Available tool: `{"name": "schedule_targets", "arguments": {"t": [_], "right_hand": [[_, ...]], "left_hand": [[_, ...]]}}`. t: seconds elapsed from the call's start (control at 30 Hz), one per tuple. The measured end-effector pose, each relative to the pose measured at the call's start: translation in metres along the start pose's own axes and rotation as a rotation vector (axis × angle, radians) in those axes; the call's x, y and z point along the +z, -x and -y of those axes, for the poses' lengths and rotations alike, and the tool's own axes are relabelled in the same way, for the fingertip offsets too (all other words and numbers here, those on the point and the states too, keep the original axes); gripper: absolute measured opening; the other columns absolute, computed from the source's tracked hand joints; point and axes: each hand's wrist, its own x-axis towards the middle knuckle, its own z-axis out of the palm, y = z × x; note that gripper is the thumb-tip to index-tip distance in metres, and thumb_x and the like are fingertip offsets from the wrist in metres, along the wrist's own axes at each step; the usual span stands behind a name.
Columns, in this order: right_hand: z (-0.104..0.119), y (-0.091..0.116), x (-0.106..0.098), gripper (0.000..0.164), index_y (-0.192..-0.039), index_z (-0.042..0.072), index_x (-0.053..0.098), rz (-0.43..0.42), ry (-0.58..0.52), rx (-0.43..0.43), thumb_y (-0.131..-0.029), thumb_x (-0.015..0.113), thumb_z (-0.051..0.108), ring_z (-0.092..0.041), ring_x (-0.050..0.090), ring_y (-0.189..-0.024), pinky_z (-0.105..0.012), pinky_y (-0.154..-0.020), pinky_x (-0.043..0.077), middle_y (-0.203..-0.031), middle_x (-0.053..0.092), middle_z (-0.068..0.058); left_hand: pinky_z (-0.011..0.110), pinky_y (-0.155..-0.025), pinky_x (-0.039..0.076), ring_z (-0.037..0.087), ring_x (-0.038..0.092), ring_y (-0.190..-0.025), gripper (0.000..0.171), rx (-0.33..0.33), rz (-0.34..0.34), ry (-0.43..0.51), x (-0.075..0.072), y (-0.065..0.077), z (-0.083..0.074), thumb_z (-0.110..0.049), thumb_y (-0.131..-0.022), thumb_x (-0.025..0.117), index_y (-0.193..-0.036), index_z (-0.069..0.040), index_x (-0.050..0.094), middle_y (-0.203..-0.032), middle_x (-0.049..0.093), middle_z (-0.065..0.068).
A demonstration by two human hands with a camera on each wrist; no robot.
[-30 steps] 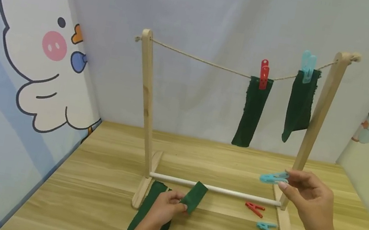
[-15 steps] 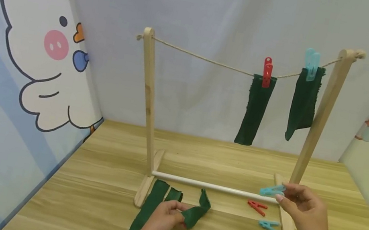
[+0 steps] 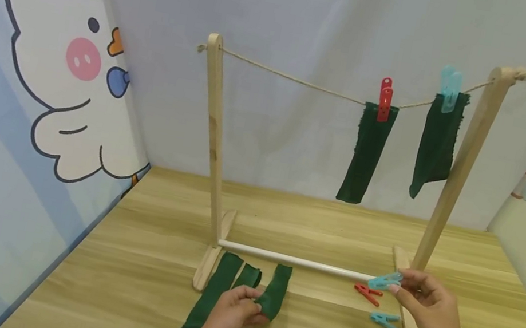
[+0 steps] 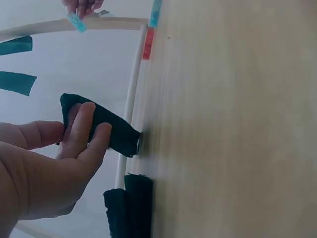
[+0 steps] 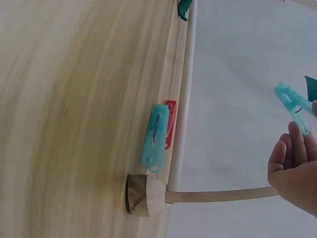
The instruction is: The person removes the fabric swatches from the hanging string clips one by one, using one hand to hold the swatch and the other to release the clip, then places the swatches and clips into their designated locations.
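My left hand (image 3: 235, 315) pinches a dark green cloth strip (image 3: 276, 291) between thumb and fingers; in the left wrist view the strip (image 4: 111, 129) slants down to the tabletop. Beside and partly under that hand lie two more green cloth strips (image 3: 216, 295). My right hand (image 3: 432, 309) holds a light blue clothespin (image 3: 385, 281) by its handle ends, near the foot of the right post. On the table below it are a red clothespin (image 3: 368, 293) and another blue clothespin (image 3: 385, 322). The right wrist view shows the held clothespin (image 5: 291, 103) above the table.
A wooden rack with a left post (image 3: 212, 138), right post (image 3: 461, 168) and white bottom bar (image 3: 299, 261) stands on the table. From its rope (image 3: 293, 79) hang two green strips, one under a red clothespin (image 3: 385, 100), one under blue clothespins (image 3: 449, 91).
My right hand has lowered with the blue clothespin toward the table. The strip in my left hand has turned, folded over and now stands straighter. The view has shifted slightly.
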Motion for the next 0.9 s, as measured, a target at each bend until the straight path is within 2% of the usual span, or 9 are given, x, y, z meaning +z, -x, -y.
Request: {"name": "schedule_targets", "arguments": {"t": [0.2,0.37,0.43,0.57,0.7,0.9], "right_hand": [[-0.007,0.001,-0.001,0.031,-0.117,-0.004,0.058,0.038,0.130,0.017,-0.087,0.064,0.001,-0.008,0.056,-0.078,-0.018,-0.065,0.049,-0.091,0.059,0.000],[-0.015,0.003,-0.001,0.030,-0.113,-0.010,0.056,0.182,0.175,0.087,-0.087,0.064,0.001,-0.011,0.057,-0.082,-0.023,-0.068,0.050,-0.095,0.062,-0.010],[-0.017,0.002,-0.002,0.029,-0.112,-0.009,0.057,0.242,0.191,0.131,-0.086,0.065,0.002,-0.013,0.057,-0.085,-0.024,-0.070,0.049,-0.098,0.061,-0.013],[-0.020,0.002,-0.003,0.031,-0.109,-0.007,0.056,0.345,0.191,0.222,-0.083,0.068,0.005,-0.022,0.059,-0.089,-0.027,-0.071,0.050,-0.100,0.062,-0.015],[-0.024,0.004,-0.005,0.033,-0.106,-0.011,0.053,0.436,0.168,0.258,-0.081,0.069,0.002,-0.025,0.062,-0.084,-0.028,-0.067,0.051,-0.095,0.064,-0.016],[-0.029,0.007,-0.009,0.030,-0.102,-0.011,0.052,0.521,0.144,0.269,-0.079,0.069,-0.001,-0.021,0.062,-0.079,-0.027,-0.066,0.051,-0.090,0.064,-0.015]], "left_hand": [[0.039,-0.078,0.051,0.031,0.066,-0.083,0.030,-0.055,0.039,-0.020,0.000,0.005,0.004,0.004,-0.086,0.051,-0.115,0.011,0.049,-0.080,0.066,0.015],[0.039,-0.076,0.051,0.031,0.066,-0.077,0.035,-0.089,0.094,-0.087,-0.003,0.007,0.003,0.004,-0.084,0.056,-0.117,0.012,0.046,-0.079,0.066,0.019],[0.039,-0.076,0.051,0.031,0.067,-0.076,0.035,-0.112,0.116,-0.136,-0.004,0.008,0.002,0.003,-0.084,0.057,-0.117,0.012,0.046,-0.079,0.067,0.019],[0.038,-0.073,0.052,0.031,0.067,-0.075,0.026,-0.143,0.150,-0.195,-0.007,0.007,0.000,0.006,-0.081,0.057,-0.107,0.011,0.052,-0.078,0.067,0.019],[0.038,-0.070,0.053,0.032,0.067,-0.074,0.015,-0.133,0.188,-0.224,-0.009,0.008,0.000,0.008,-0.081,0.056,-0.096,0.011,0.056,-0.077,0.066,0.020],[0.040,-0.069,0.053,0.035,0.066,-0.074,0.009,-0.105,0.217,-0.257,-0.010,0.006,0.003,0.008,-0.082,0.055,-0.091,0.010,0.057,-0.077,0.066,0.021]]}}
